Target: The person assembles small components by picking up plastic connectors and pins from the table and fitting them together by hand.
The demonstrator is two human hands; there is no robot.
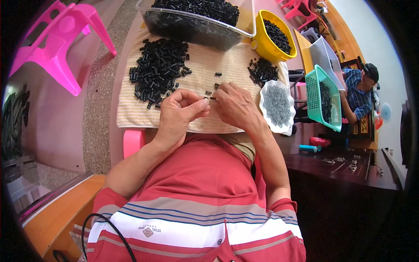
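Note:
My left hand (181, 113) is closed in a pinch over the towel, thumb against forefinger; whatever sits at its tips is too small to name. Facing it, my right hand (235, 105) has its fingers closed on a small black cylindrical piece (212, 98). The fingertips of both hands almost meet. Just beyond them lie a loose black cylinder (218, 74) and a small greyish piece (208, 92). To the left spreads a large pile of black cylinders (161, 70). A white scalloped dish (263, 107) of tiny clear-grey parts (277, 105) stands right of my right hand.
A striped towel (196, 72) covers the table. Behind are a clear bin (196, 32) and a yellow basin (260, 43), both holding black pieces. A smaller black pile (263, 72) lies near the dish. Rightward, a person (360, 94) sits beyond a green basket (312, 94). Pink stools (61, 37) stand left.

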